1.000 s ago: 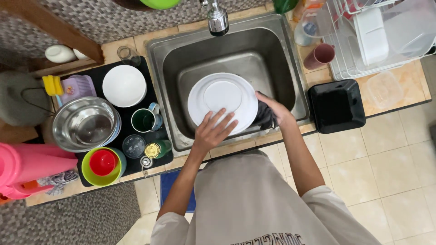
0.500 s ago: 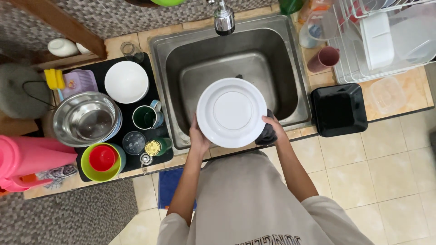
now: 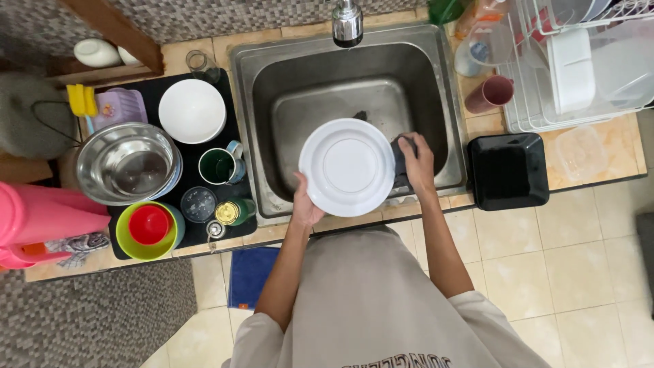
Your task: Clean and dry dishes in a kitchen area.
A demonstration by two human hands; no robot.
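steel sink [image 3: 272, 75], left hand [image 3: 304, 204] gripping white plate [image 3: 347, 167]

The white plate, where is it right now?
In the head view, the white plate is held over the sink's front edge, left hand gripping its lower-left rim, right hand with a dark sponge beside it.

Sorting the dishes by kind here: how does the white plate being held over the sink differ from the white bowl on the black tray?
The white plate is flat, with a wide rim around a round centre; the white bowl is deeper and plain. The plate is held over the sink, the left hand at its edge, while the bowl rests untouched on the black tray. The plate looks wider. Both are round and white.
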